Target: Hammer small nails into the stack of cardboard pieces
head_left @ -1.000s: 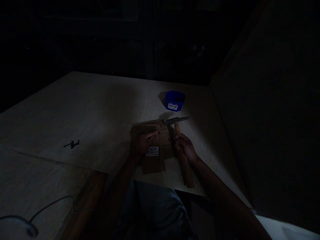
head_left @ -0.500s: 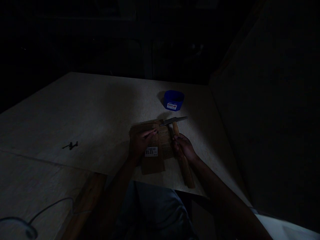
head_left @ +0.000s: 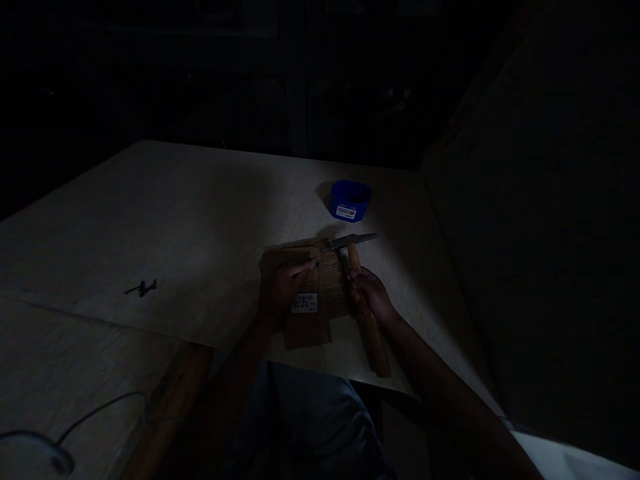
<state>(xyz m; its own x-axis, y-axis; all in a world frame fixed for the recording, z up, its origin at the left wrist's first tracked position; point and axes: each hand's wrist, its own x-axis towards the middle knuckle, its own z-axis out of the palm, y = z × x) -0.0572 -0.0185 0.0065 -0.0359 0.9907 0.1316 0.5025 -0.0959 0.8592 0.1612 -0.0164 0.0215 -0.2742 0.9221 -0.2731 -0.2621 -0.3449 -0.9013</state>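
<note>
In dim light my right hand (head_left: pixel 373 293) is closed around the wooden handle of a hammer (head_left: pixel 370 330). Its metal head points away from me, over the right edge of some folded brown cardboard (head_left: pixel 307 333). A white label (head_left: pixel 305 303) with printed digits is stuck on the cardboard. My left hand (head_left: pixel 283 287) rests on the cardboard, thumb and forefinger pinched together at a small dark bit (head_left: pixel 317 265) too small to name. The hammer head lies just beyond and right of those fingertips.
A blue plastic tub (head_left: pixel 350 201) with a label stands beyond the hammer. Small dark metal pieces (head_left: pixel 143 288) lie on the left of the pale table (head_left: pixel 175 220). A cable (head_left: pixel 107 403) crosses the lower left, and a dark panel (head_left: pixel 540 233) rises at right.
The left fingers have shifted slightly on the cardboard, leaving the small dark bit at their tips more visible. The hammer and right hand stay nearly where they were.
</note>
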